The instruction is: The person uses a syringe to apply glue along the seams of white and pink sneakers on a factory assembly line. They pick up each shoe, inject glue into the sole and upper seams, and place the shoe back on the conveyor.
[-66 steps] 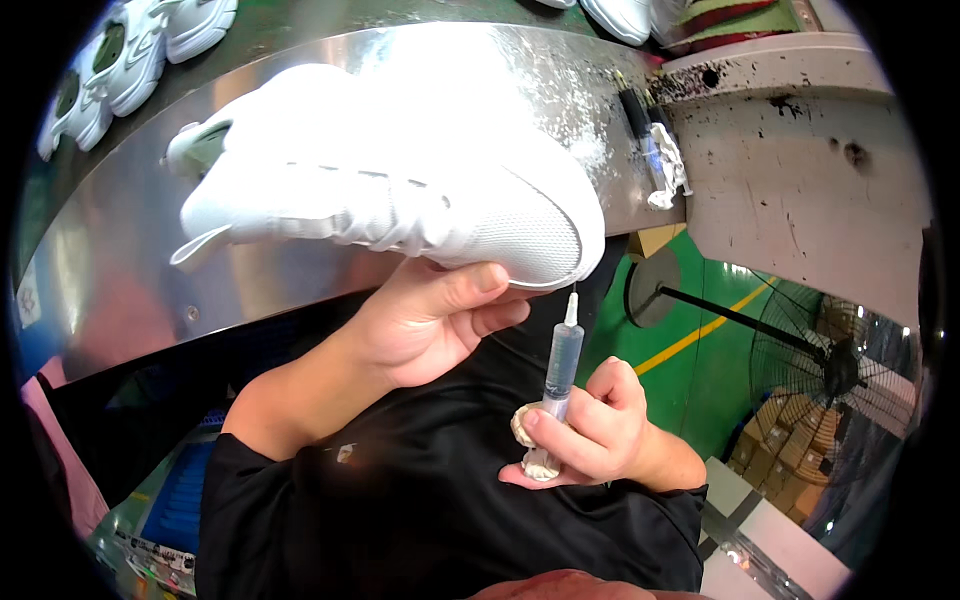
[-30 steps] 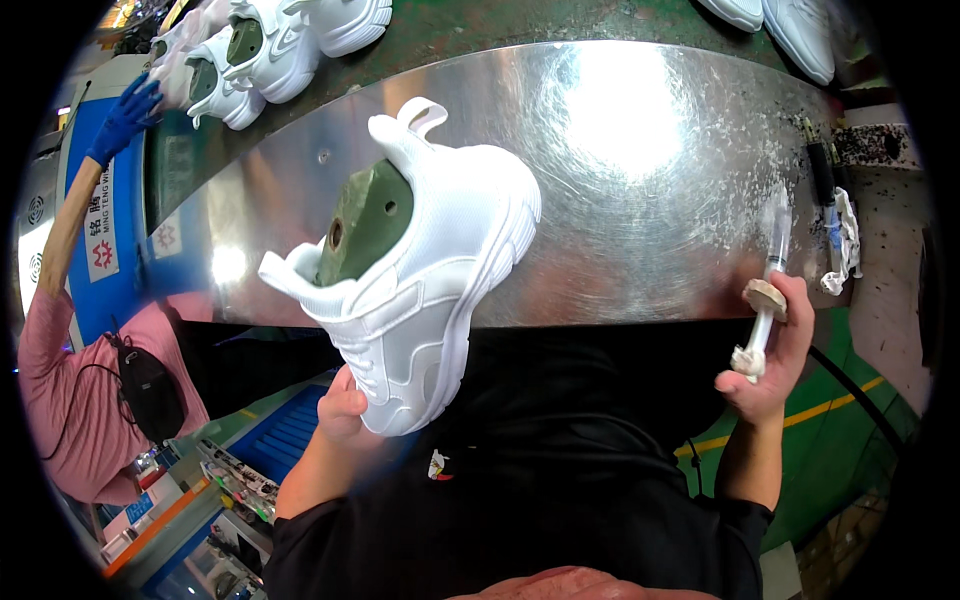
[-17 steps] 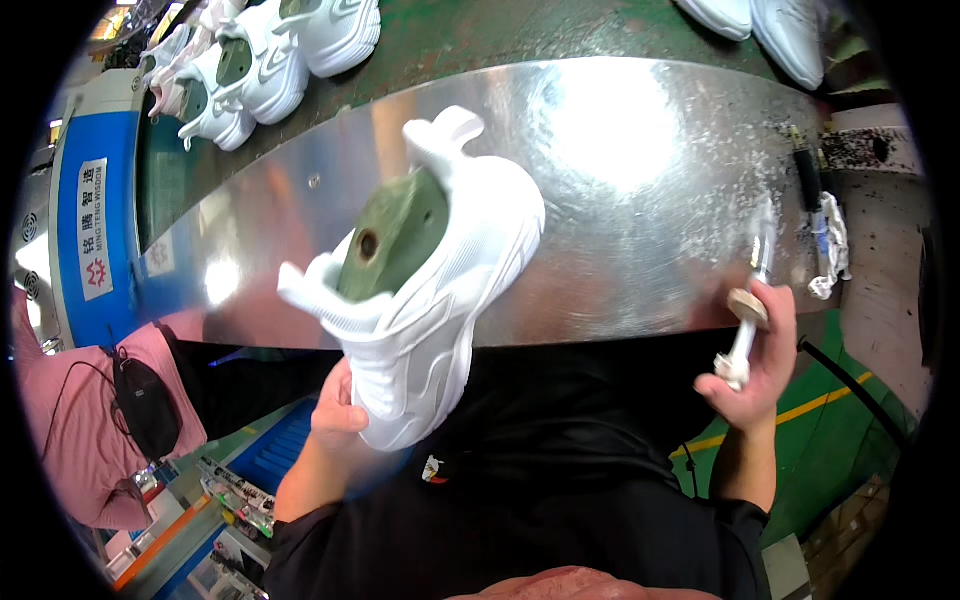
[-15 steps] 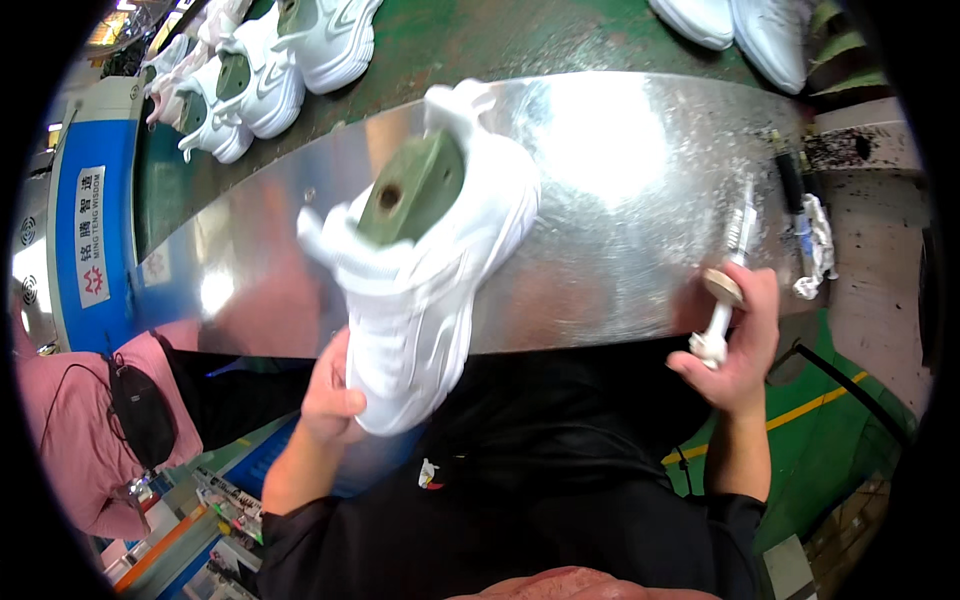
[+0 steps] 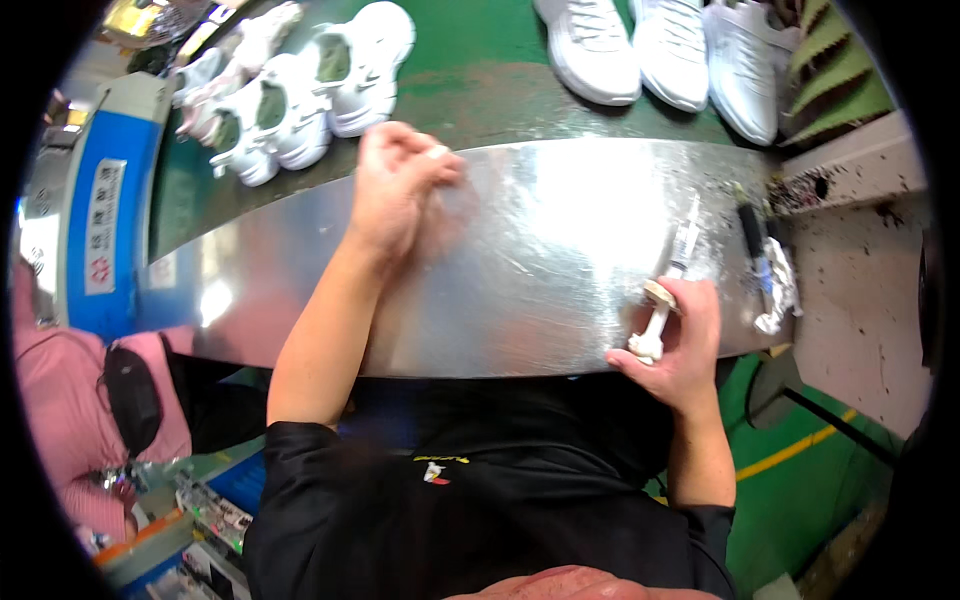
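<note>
My left hand point(image 5: 395, 190) reaches over the far left part of the metal tabletop point(image 5: 480, 300). Its fingers are loosely curled and partly blurred, and I see nothing held in them. Just beyond it stands a white sneaker point(image 5: 372, 75) with a green shoe last inside. My right hand point(image 5: 690, 330) is closed round a syringe point(image 5: 657, 318) over the near right part of the tabletop. The syringe's clear tip points away from me; a round flange and the white plunger end show between thumb and fingers.
A green bench surface point(image 5: 465, 90) lies beyond the metal. White sneakers point(image 5: 668, 50) stand in a row at far right, others point(image 5: 290, 115) at far left. A black-handled tool point(image 5: 750, 232) and crumpled white material point(image 5: 780, 285) lie at right. A person in pink point(image 5: 60, 390) is at left.
The sneaker has left my left hand, which has moved forward from near my body. My right hand still holds the syringe. Another white sneaker shows in the far right row. The view has shifted.
</note>
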Available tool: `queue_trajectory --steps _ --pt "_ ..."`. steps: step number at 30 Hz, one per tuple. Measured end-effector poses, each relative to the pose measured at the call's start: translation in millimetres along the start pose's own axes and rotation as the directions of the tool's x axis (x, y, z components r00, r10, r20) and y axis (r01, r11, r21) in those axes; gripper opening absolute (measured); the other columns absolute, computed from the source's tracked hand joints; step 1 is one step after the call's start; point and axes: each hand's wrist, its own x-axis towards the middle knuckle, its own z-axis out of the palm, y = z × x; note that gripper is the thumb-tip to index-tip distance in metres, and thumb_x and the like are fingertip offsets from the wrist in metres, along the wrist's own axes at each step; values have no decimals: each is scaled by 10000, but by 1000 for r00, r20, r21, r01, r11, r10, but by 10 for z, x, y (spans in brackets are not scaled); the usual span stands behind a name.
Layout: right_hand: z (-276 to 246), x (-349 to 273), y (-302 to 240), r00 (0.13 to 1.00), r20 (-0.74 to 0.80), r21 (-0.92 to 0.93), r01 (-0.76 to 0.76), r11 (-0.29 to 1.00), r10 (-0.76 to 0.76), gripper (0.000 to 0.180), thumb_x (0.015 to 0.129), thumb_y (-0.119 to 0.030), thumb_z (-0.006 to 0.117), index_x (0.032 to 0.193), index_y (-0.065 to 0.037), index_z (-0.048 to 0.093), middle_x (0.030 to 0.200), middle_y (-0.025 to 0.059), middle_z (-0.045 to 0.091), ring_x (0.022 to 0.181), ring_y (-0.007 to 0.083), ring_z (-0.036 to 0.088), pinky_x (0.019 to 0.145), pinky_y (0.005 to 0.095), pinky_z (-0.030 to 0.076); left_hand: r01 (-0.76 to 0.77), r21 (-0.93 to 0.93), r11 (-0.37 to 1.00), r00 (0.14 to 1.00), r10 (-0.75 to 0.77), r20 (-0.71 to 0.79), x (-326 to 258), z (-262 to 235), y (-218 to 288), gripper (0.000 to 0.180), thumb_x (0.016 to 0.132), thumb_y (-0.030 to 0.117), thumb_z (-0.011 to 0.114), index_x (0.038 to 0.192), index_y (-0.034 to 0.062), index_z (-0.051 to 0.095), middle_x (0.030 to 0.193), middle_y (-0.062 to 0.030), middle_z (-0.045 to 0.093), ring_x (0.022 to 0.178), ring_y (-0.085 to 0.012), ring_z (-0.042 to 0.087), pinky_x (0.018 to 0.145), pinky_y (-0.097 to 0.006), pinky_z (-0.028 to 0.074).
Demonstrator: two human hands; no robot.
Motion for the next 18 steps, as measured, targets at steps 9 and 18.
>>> queue_trajectory --steps 9,18 --pt "83 -102 53 999 -35 80 -17 997 20 759 620 -511 779 1113 -4 504 898 116 499 766 253 470 653 353 396 -210 695 688 898 417 -141 932 -786 118 852 664 181 783 1359 44 310 1179 -182 513 1075 -278 526 931 -349 418" --pt "97 -123 38 996 -32 160 -82 984 88 765 630 -481 790 1137 7 489 932 106 456 801 213 474 694 315 416 -110 321 941 957 188 -223 628 -748 517 767 671 -26 683 1347 112 347 1218 -92 506 1064 -187 520 895 -313 448"
